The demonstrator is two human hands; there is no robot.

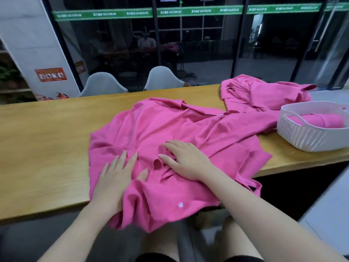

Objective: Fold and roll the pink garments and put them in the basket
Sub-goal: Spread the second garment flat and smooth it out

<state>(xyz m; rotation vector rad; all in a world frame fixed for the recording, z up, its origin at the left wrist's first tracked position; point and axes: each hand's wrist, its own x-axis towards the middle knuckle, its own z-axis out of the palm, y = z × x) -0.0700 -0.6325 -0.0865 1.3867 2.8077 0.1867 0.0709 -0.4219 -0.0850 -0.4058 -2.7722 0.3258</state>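
Note:
A large pink garment [151, 129] lies crumpled and spread over the wooden table [43, 133], its near hem hanging over the front edge. My left hand [115, 176] rests flat on its lower left part, fingers straight. Just to the right, my right hand [187, 159] presses flat on the wrinkled middle of the cloth. A second pink garment [264, 93] lies bunched at the back right. The white plastic basket [302, 137] stands at the right edge and holds one rolled pink garment [321, 120].
Two white chairs [162, 80] stand behind the far side of the table, in front of dark glass walls. The table's front edge runs just before my knees. A grey surface [332, 97] adjoins the table at the right.

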